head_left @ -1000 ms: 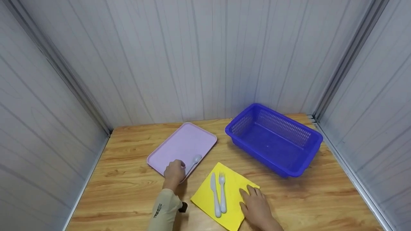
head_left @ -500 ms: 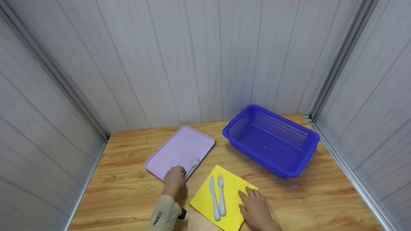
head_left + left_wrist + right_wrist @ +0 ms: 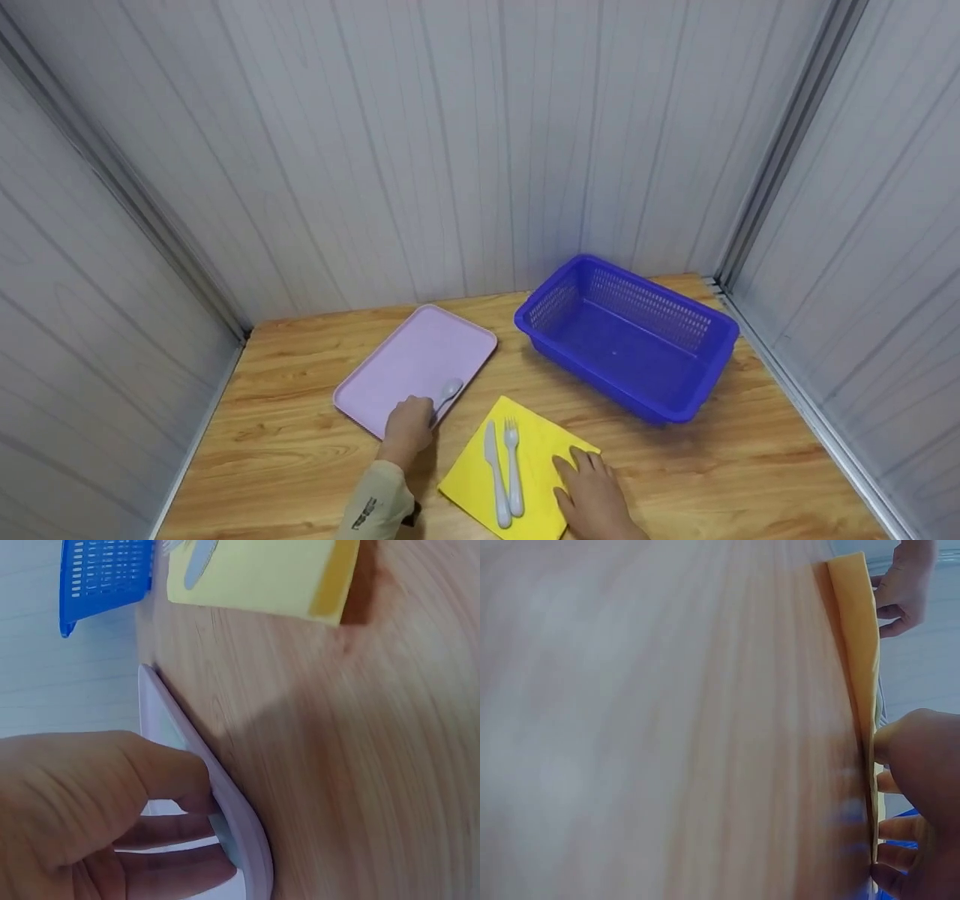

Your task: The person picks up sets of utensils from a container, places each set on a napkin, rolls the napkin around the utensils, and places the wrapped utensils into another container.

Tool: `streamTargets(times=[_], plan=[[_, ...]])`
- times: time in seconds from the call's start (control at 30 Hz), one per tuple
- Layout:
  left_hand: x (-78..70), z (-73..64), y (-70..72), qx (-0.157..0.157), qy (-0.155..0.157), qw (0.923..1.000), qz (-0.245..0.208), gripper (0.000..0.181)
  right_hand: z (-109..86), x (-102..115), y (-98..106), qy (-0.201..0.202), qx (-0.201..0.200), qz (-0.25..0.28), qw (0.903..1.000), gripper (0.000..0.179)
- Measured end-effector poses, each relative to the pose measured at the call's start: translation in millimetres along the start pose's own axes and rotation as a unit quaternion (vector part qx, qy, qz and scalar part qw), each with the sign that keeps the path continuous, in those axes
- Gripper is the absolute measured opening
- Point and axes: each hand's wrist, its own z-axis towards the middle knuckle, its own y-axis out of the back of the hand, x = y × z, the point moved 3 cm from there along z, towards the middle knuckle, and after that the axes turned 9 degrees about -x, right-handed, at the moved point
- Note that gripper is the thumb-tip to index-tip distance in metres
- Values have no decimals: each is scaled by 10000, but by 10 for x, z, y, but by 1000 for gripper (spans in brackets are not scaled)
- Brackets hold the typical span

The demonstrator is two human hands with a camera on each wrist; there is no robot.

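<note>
My left hand (image 3: 409, 427) is over the near end of the lilac tray (image 3: 405, 360). Its thumb and fingers pinch the handle of a pale grey spoon (image 3: 450, 388), which lies along the tray's right side; the handle's end is hidden by the hand. In the left wrist view, the thumb and fingers meet the handle just inside the tray rim (image 3: 251, 832). To the right lies a folded yellow napkin (image 3: 541, 469), bearing a grey knife (image 3: 496, 476) and a grey fork (image 3: 513, 465) side by side. On the napkin's right edge rests my right hand (image 3: 596, 499), fingers spread.
A blue plastic basket (image 3: 622, 360) with perforated sides stands at the back right of the wooden table (image 3: 277, 420). White panel walls (image 3: 450, 150) enclose the table at the back and both sides.
My left fingers have come to the spoon's handle and now pinch it. The spoon stays in place on the tray. My right hand remains on the napkin; the head view has shifted slightly.
</note>
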Motion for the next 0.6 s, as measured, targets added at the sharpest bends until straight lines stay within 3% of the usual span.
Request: streamTargets(times=[0.23, 0.33, 0.47, 0.6], plan=[[102, -25, -32, -23, -64, 9997, -254, 22, -23, 14, -14, 37, 58, 58, 10000, 46], [175, -75, -64, -297, -8, 9990, -323, 16, -54, 6, -48, 197, -60, 60, 9998, 46], [238, -118, -48, -534, 288, 9979, -209, 9, -54, -11, -52, 332, -177, -10, 9993, 45], [247, -61, -53, -433, 670, 9968, 36, 6, -10, -19, -15, 235, -53, -54, 9997, 46]])
